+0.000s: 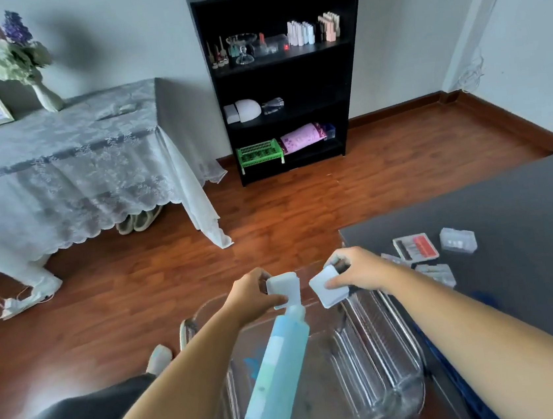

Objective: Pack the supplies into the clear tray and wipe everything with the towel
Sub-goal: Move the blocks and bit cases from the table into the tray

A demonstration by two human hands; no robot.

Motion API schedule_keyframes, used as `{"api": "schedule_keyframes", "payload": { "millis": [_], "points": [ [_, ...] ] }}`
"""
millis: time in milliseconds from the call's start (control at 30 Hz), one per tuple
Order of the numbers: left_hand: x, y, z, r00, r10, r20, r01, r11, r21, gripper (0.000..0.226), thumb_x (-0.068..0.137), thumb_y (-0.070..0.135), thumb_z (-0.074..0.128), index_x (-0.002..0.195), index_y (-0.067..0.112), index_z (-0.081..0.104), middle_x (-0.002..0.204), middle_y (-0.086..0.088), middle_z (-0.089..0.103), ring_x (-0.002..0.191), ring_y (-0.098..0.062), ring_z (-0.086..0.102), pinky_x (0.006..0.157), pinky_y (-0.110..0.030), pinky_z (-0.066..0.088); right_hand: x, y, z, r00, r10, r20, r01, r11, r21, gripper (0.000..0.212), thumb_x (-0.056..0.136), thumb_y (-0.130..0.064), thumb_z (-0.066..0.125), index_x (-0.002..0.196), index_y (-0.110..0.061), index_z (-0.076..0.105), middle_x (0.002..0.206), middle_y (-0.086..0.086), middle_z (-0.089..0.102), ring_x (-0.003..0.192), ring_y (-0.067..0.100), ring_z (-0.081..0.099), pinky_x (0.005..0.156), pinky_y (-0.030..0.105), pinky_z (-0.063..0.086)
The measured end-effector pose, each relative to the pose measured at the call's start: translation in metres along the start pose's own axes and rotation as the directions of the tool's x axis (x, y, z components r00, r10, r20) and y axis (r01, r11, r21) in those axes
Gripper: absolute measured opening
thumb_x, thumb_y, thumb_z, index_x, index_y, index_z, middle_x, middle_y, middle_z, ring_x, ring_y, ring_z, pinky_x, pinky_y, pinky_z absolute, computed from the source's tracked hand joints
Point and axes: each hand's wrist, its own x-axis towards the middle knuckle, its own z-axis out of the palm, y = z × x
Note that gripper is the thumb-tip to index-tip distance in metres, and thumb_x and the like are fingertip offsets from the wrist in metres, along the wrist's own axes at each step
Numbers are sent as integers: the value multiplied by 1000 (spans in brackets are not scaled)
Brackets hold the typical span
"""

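Head view, single frame. The left hand pinches a white block between thumb and curled fingers. The right hand pinches a second white block, thumb on top, fingers curled beneath. Both blocks hang close together, apart, over the far end of the clear tray, which lies below the hands and toward the person. A blue bottle already lies in the tray, its long axis running from the person's side out to the hands, cap end just under the left block. Judgement: open floor shows only right of the bottle, toward the ribbed wall, so the right block has the straighter drop and the left must shift rightward. More small boxes wait on the grey table, nearer the right hand. Towel: cannot identify.
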Motion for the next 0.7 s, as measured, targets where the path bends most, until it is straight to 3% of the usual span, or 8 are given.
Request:
{"api": "schedule_keyframes", "payload": {
  "millis": [133,267,433,567,700],
  "points": [
    [-7,-27,12,1000,-16,13,17,999,-28,38,66,32,82,92,21,56,93,4,65,75,-10,58,56,-13,40,6,15,33,992,25,-124,-34,997,-70,34,74,-26,78,105,-21,64,106,0,67,98,19,58,80,31,48],
    [-9,-47,29,998,-50,30,51,998,-29,40,66,34,82,93,23,54,90,4,63,78,-13,58,57,-16,40,17,43,59,970,105,-218,-109,994,-6,32,83,-14,70,113,-14,59,115,9,62,97,24,59,70,29,47],
    [-5,-60,40,997,-73,-1,73,995,-62,40,66,34,82,93,24,55,82,10,60,71,-3,54,55,-13,37,42,67,76,942,184,-279,-184,983,27,28,86,-8,64,113,-13,59,119,11,61,89,20,54,55,24,40],
    [1,-65,45,996,-88,-1,87,992,-92,39,66,34,83,92,24,56,81,11,62,72,-6,57,56,-17,39,61,81,85,938,213,-274,-204,977,60,29,87,-3,61,116,-9,59,119,13,62,91,19,53,69,23,39],
    [4,-65,48,994,-109,12,110,984,-143,36,65,33,83,85,31,54,82,16,64,72,0,60,54,-10,39,68,88,91,925,239,-295,-231,971,63,34,89,-4,58,122,-11,56,120,17,60,95,28,57,73,31,46]
  ]
}}
